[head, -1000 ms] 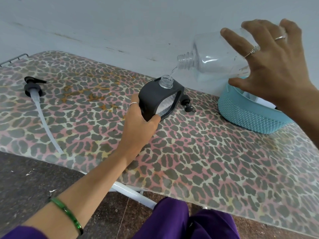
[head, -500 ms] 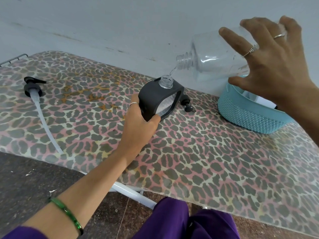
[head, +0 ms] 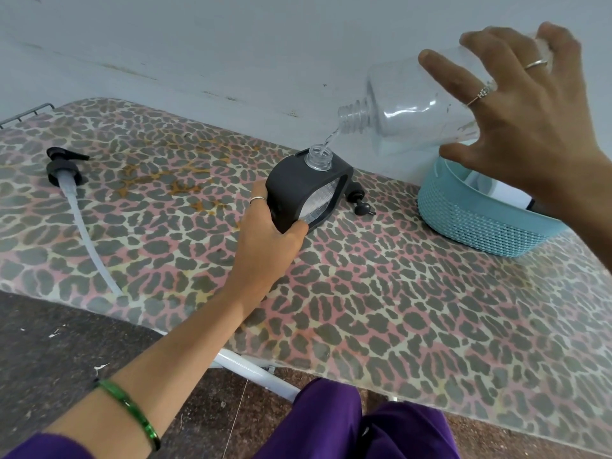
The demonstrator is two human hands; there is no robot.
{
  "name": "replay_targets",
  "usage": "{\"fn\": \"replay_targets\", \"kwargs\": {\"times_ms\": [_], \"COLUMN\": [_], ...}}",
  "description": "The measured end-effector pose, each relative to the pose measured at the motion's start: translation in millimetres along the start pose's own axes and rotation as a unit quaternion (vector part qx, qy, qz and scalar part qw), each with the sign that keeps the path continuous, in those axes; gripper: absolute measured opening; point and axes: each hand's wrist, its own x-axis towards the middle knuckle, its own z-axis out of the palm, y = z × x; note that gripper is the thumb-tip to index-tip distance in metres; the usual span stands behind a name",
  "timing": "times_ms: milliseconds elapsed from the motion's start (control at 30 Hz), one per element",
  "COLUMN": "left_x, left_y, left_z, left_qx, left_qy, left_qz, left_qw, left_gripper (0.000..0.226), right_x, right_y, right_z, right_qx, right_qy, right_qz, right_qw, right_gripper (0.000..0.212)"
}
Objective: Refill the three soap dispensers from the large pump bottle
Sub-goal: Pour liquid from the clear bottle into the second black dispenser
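As it was a moment ago, the right hand [head: 526, 127] holds the big clear bottle [head: 407, 104] tipped, and a thin stream drops into the one black dispenser [head: 306, 190]. Its open neck points up. The left hand [head: 268, 240] grips it on the spotted table [head: 397, 309]. Two pumps lie loose: a long-tube pump [head: 64, 168] and a small pump [head: 359, 200]. One blue basket [head: 470, 220] holds something white

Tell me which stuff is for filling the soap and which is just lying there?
For the job: big clear bottle, black dispenser, left hand, right hand, long-tubed pump, small pump.
Just there: blue basket, leopard-print table.
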Motion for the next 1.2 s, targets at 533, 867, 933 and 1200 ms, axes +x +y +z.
{"fn": "replay_targets", "kwargs": {"times_ms": [533,867,933,1200], "left_x": [-0.4,-0.3,-0.2,-0.8], "left_y": [-0.2,-2.3,-2.3,-3.0], "left_z": [-0.1,-0.4,-0.3,0.0], "left_qx": [-0.009,-0.009,-0.011,-0.008], "left_qy": [-0.003,-0.004,-0.005,-0.005], "left_qz": [0.006,0.019,0.019,0.026], "left_qw": [1.0,1.0,1.0,1.0], "left_gripper": [0.047,0.048,0.048,0.047], "right_x": [7.2,12.7,13.8,16.4], "right_y": [4.4,5.3,5.3,5.5], "right_z": [-8.3,-8.6,-8.6,-11.0], "right_qx": [-0.02,-0.047,-0.055,-0.074], "right_qy": [-0.003,0.001,0.005,0.017], "right_qz": [-0.034,-0.061,-0.068,-0.086], "right_qw": [0.999,0.997,0.996,0.993], "right_gripper": [0.091,0.09,0.089,0.086]}}
